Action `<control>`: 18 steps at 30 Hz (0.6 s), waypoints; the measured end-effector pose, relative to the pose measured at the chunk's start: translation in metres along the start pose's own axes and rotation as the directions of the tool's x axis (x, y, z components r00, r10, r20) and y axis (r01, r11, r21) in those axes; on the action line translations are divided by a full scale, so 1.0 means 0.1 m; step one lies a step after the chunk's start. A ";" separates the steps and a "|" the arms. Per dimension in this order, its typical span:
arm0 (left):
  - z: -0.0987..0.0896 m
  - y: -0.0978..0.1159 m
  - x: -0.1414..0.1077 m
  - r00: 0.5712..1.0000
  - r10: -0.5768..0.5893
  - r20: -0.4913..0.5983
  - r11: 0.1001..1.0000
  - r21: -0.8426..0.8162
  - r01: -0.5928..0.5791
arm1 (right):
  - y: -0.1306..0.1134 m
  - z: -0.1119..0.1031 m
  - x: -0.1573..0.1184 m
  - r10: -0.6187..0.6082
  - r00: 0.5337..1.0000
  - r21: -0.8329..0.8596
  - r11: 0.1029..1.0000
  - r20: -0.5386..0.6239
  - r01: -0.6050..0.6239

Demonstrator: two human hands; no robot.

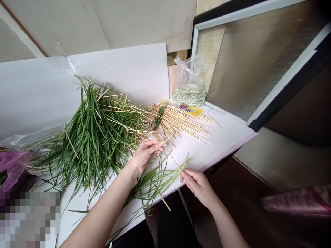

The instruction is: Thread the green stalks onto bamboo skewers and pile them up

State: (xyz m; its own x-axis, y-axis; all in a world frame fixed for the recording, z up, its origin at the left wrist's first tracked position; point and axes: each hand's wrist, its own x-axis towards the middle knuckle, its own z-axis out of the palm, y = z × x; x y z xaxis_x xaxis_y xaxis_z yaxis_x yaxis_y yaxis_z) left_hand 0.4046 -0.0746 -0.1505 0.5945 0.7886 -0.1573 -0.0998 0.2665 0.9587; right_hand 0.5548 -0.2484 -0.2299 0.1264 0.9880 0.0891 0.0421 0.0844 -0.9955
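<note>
My left hand [148, 153] pinches the pale end of a green stalk [168, 139] near the tip of a thin wooden skewer [172, 157]. The skewer slants down to my right hand [193, 182], whose thumb and fingers are closed on its other end. Beneath and between the hands, loose green stalks [160, 177] lie across the table's front edge, with another skewer [163, 199] poking out below them. Left of my hands rises a large heap of long green leaves [90, 137]. Behind them spreads a pile of wooden skewers [181, 120].
A clear plastic bag [190, 86] with pale green contents stands at the back, beside a yellow printed wrapper [193, 111]. Purple plastic [17, 165] lies at the far left. A framed glass panel [232, 65] leans at the right. The white tabletop [227, 132] ends diagonally near my right hand.
</note>
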 end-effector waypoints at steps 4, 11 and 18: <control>0.00 -0.02 0.00 0.999 -0.043 -0.023 0.998 -0.042 0.042 | 0.01 -0.01 0.01 0.000 1.000 0.006 1.000 0.000 0.000; 0.02 -0.03 -0.01 0.998 -0.055 -0.011 0.998 -0.037 0.055 | 0.01 0.00 0.00 -0.002 1.000 0.002 1.000 -0.006 0.002; 0.03 -0.03 -0.01 0.999 -0.039 -0.028 0.998 -0.059 0.037 | 0.01 0.00 0.01 0.003 1.000 0.004 1.000 -0.009 -0.003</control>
State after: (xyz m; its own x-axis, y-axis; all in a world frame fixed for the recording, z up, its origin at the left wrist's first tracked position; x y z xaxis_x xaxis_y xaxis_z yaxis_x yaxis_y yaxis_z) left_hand 0.4071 -0.0782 -0.1527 0.5751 0.7931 -0.2008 -0.1251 0.3277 0.9365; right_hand 0.5548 -0.2474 -0.2310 0.1358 0.9870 0.0859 0.0375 0.0816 -0.9960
